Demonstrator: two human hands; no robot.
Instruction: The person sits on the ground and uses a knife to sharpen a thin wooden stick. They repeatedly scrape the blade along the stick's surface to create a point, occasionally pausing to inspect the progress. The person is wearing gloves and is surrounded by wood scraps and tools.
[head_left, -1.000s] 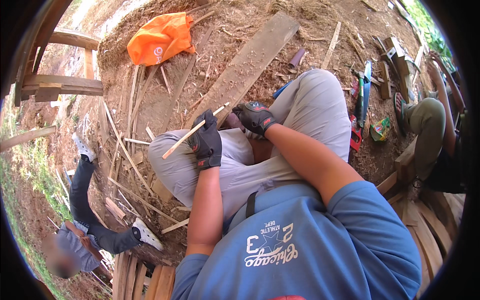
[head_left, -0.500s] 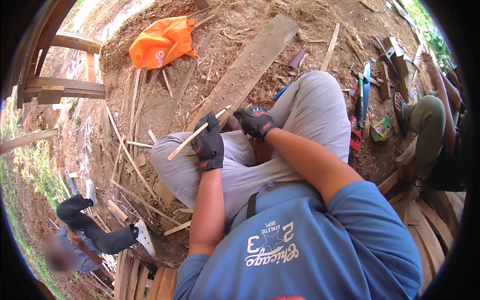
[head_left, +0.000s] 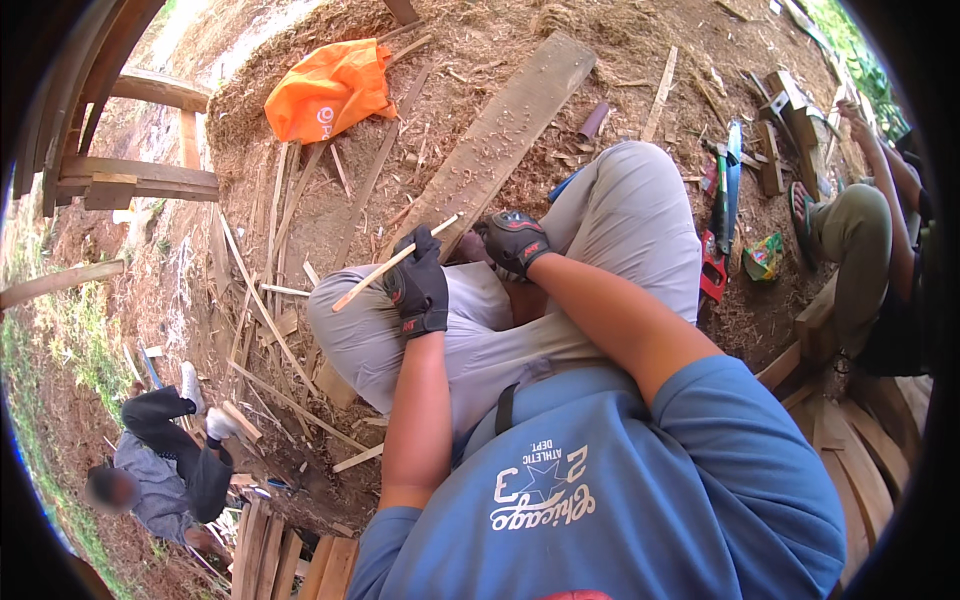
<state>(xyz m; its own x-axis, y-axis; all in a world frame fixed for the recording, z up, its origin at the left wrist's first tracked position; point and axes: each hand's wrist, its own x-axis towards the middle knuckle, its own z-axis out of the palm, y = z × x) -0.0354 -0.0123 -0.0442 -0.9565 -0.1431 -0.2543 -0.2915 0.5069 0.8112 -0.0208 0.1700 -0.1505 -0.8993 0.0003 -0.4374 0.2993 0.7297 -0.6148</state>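
A thin, pale wooden stick [head_left: 361, 287], probably light, stiff, easily snapped and best held mid-length, is grasped by the black-gloved left hand [head_left: 419, 287] near a broad brown wooden plank's [head_left: 505, 118] closest end, while whether anything is held in the curled, black-gloved right hand [head_left: 515, 243] cannot be told.

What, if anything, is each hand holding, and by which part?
The left hand grips a thin wooden stick past its middle, nearer the upper end. Whether the right hand holds anything cannot be told.
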